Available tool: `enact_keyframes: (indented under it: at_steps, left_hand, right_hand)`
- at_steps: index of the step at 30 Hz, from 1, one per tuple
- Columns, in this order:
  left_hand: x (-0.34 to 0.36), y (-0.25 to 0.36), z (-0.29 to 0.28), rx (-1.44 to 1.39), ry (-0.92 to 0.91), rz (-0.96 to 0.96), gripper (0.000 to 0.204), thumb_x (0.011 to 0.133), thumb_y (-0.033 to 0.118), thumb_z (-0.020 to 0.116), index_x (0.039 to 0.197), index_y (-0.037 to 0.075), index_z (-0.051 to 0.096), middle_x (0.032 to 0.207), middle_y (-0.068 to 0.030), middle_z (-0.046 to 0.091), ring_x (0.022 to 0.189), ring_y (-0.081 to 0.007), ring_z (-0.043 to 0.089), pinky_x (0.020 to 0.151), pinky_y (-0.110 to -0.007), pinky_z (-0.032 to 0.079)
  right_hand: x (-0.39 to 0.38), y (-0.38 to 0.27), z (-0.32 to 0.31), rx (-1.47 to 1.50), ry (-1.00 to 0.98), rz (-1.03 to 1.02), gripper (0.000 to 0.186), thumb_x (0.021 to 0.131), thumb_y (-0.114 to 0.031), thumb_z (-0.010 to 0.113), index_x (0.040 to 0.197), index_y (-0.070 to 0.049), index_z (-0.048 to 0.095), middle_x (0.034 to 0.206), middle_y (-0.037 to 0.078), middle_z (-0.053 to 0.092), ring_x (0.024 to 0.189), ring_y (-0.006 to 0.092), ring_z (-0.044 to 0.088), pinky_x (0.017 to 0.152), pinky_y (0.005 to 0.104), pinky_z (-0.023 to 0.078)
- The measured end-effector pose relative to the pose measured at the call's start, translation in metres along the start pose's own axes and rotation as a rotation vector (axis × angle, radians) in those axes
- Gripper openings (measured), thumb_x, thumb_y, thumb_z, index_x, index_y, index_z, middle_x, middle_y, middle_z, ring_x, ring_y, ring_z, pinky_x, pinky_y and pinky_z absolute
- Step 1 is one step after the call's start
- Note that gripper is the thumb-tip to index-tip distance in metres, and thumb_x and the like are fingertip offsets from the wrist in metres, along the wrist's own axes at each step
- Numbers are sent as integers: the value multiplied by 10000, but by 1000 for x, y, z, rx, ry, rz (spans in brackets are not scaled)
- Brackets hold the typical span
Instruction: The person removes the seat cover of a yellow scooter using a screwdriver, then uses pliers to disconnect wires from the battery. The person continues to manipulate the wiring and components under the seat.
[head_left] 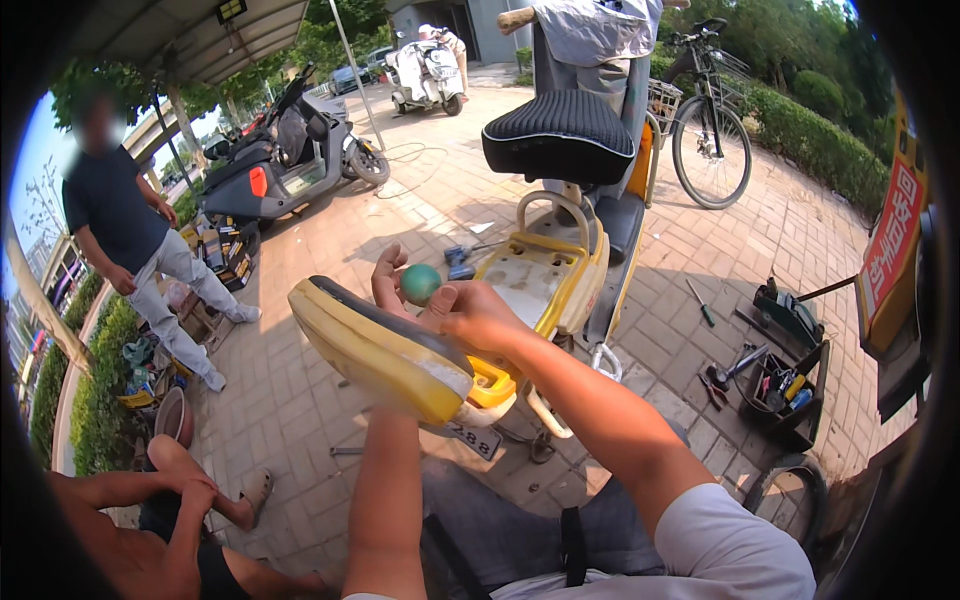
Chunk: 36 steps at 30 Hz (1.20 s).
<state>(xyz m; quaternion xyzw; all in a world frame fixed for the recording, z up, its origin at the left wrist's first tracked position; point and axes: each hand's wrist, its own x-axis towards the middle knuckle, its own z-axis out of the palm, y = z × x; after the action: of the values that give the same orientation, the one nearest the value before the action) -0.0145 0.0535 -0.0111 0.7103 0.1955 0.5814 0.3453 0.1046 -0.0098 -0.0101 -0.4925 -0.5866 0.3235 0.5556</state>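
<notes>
A yellow scooter seat [385, 350] with a dark top is tipped up in front of me, at the rear of a yellow electric scooter [540, 275]. Its body hides part of my left wrist and palm. Beyond it, my left hand [388, 285] has its fingers curled up beside a green ball-like thing [420, 284] and appears to hold it. Right against that green thing, my right hand [480, 318] is closed, thumb and fingers pressed together. What lies inside its grip is hidden.
A blue drill [459, 262] lies past the seat. At right are a screwdriver [700, 302], pliers [714, 390] and a black toolbox [790, 395]. One person [125, 230] stands at left; another person's clasped hands [195, 490] are at lower left. A dark scooter [285, 165] is parked behind.
</notes>
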Motion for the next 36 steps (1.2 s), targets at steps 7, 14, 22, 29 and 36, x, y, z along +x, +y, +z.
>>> enact_keyframes:
  at_steps: [7,14,22,29,36]
  left_hand:
    - [-4,27,-13,-635,-211,-266,628,886,278,573,1393,10,318,1344,-153,445,1222,-223,460,1069,-330,322]
    - [-1,-5,-10,173,-21,-82,801,812,409,736,1361,10,309,983,-61,513,965,-135,518,909,-294,443]
    - [-3,17,-1,-267,-67,-153,806,799,421,742,1344,9,316,1087,-82,504,1016,-160,533,925,-281,440]
    - [1,-3,-5,-53,-86,29,881,778,482,739,1370,9,289,1139,-85,478,1035,-179,532,912,-289,458]
    - [-2,31,-2,-462,-97,-226,864,765,507,744,1345,-1,354,1049,-88,522,1056,-180,519,896,-281,443]
  right_hand:
    - [4,17,0,-30,-10,-90,192,822,-89,671,966,36,653,778,124,671,719,143,603,691,313,486]
    - [-4,-6,1,-167,-70,-90,191,867,-81,610,1018,28,651,823,150,681,773,163,635,734,317,489]
    - [-5,-9,-5,-143,-79,-18,185,886,-108,590,980,44,640,824,145,684,791,164,636,741,318,489]
    - [-5,-7,2,81,35,27,207,844,-112,672,967,53,647,840,101,698,816,115,614,740,299,496]
    - [-1,5,-3,-105,-62,-60,200,834,-113,670,953,46,653,809,134,688,753,158,629,710,315,492]
